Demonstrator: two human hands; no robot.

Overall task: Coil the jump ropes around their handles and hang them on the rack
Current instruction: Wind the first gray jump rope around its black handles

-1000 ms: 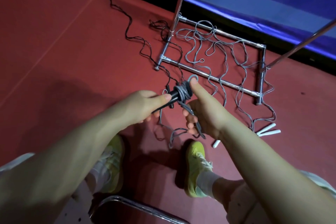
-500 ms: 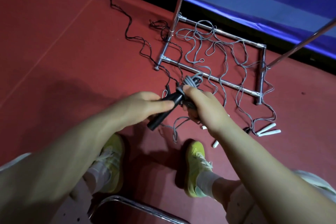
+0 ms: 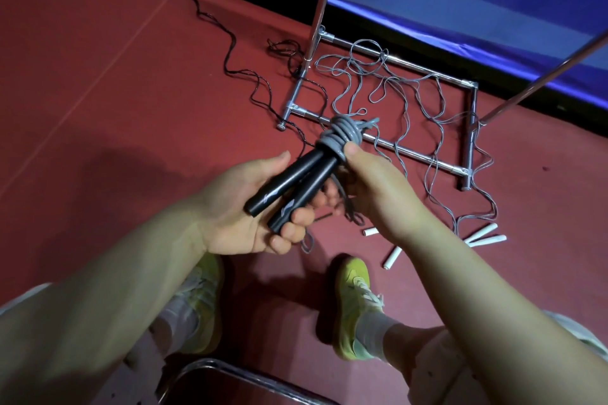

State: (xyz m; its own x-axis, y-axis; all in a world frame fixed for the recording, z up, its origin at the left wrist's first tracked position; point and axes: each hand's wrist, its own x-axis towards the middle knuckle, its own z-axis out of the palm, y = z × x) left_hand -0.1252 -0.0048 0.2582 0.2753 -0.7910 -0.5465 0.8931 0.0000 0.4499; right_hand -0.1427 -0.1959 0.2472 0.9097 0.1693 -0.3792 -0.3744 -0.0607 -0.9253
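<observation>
Jump rope handles point(image 3: 296, 186), two black ones side by side, lie across the left hand point(image 3: 245, 207), whose fingers curl up under their lower ends, in front of the rack point(image 3: 378, 138). At their upper ends, nearest the rack's front bar, sits a thick grey coil point(image 3: 340, 138) of rope. The right hand point(image 3: 375, 189) grips that coil, thumb pressed to its side, fingers folded round the loose strands hanging beneath. Left of the rack a thin black rope point(image 3: 230, 52) trails over the red floor point(image 3: 98, 92). Inside and over the rack's base, grey ropes point(image 3: 411, 99) sprawl in loops. Right of the hands, short of the rack's right end, white handles point(image 3: 483, 237) lie on the floor.
</observation>
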